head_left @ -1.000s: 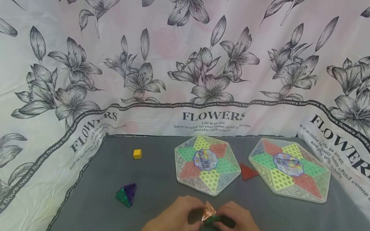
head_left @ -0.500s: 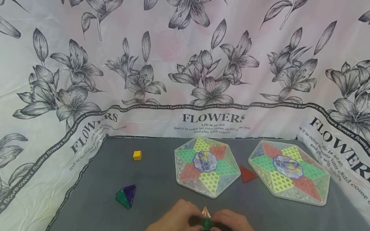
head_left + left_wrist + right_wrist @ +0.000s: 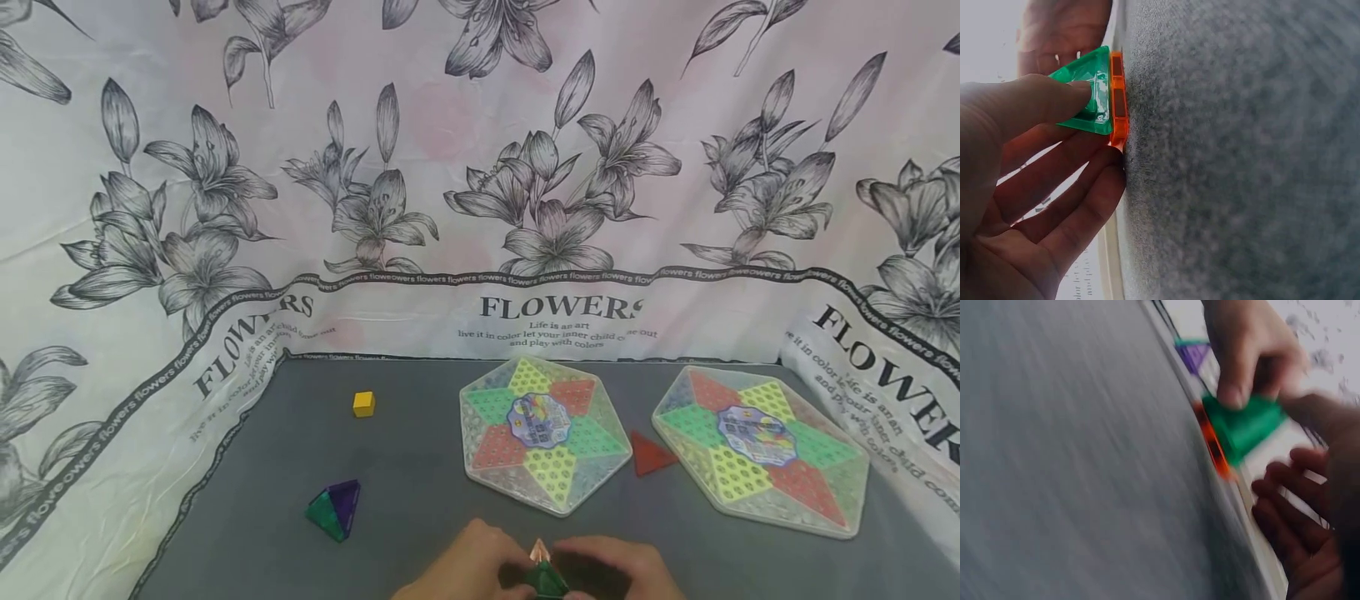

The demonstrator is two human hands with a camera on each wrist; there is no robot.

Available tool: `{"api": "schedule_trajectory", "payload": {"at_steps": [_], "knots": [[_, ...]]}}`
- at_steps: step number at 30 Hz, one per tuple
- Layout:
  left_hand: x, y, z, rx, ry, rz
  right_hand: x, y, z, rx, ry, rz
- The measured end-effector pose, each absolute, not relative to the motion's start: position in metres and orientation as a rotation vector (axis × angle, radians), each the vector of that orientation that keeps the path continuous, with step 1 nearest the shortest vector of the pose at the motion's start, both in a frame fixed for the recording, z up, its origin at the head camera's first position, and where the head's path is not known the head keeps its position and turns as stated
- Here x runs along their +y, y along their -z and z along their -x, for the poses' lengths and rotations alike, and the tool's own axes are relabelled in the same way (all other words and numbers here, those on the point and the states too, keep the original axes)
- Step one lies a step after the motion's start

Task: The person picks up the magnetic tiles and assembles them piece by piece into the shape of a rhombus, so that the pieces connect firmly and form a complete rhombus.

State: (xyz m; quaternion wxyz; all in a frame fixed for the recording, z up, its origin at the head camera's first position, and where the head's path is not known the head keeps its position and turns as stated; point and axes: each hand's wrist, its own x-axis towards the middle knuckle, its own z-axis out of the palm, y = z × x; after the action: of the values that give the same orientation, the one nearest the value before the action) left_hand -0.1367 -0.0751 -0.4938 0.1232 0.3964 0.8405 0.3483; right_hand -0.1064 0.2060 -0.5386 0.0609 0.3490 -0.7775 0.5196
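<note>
Between my hands at the front of the table is a small pyramid of triangular magnetic tiles. Its green tile [image 3: 547, 579] faces me, and an orange tile [image 3: 1119, 103] forms the side against the grey tabletop. My left hand [image 3: 480, 567] pinches the pyramid, thumb on the green face and fingertips at the orange edge in the left wrist view. From the other side, my right hand [image 3: 622, 567] holds it, with the thumb at the green tile's corner in the blurred right wrist view. The lower part of both hands is cut off in the head view.
Left of my hands lies a green and purple tile pyramid [image 3: 334, 510], with a yellow cube [image 3: 363, 404] behind it. Two hexagonal star-patterned game boxes [image 3: 480, 483] [image 3: 851, 467] stand farther back, a red triangular tile [image 3: 651, 455] between them. Flowered cloth [image 3: 435, 325] walls the back and sides.
The held pyramid has been turned: its green face now shows toward me, with only an orange tip behind it. Both hands have stayed around it near the front edge.
</note>
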Motion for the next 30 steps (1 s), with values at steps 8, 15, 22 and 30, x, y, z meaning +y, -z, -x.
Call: {"api": "schedule_trajectory", "payload": {"at_steps": [8, 15, 22, 30], "knots": [[-0.073, 0.554, 0.153, 2.458, -1.028, -1.223, 0.254, 0.507, 0.123, -2.492, -1.46, -0.778], [-0.075, 0.571, 0.162, 2.467, -0.991, -1.235, 0.3, 0.479, 0.163, -2.544, -1.291, -0.661], [-0.076, 0.562, 0.157, 2.466, -1.039, -1.253, 0.322, 0.471, 0.2, -2.775, -0.943, -0.547], [-0.077, 0.568, 0.16, 2.44, -1.03, -1.189, 0.317, 0.472, 0.223, -2.865, -0.71, -0.691]]}}
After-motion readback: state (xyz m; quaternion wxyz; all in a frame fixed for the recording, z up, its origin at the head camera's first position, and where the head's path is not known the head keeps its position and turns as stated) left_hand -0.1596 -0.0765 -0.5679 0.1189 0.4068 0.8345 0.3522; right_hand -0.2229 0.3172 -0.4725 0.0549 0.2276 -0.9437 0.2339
